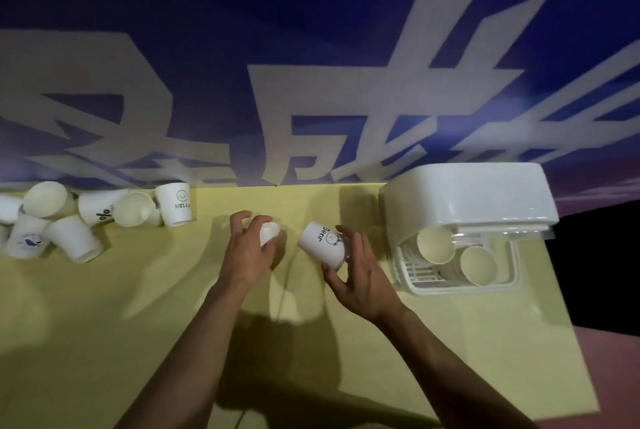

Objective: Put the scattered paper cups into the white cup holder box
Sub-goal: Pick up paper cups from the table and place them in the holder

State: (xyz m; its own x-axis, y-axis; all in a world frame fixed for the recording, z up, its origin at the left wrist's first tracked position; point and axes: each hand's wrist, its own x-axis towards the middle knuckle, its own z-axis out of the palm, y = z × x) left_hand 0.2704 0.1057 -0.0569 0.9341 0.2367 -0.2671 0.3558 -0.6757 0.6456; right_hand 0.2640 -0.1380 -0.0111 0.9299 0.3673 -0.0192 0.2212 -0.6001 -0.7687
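Two hands, eleven visible paper cups point(176, 204), one white cup holder box point(471, 193).

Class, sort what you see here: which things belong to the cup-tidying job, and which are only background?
Part of the job:
- left hand holding a plain cup
- right hand holding the Bear cup
- cup pile
- white cup holder box, two cups inside

Just background:
- yellow tabletop
- blue banner
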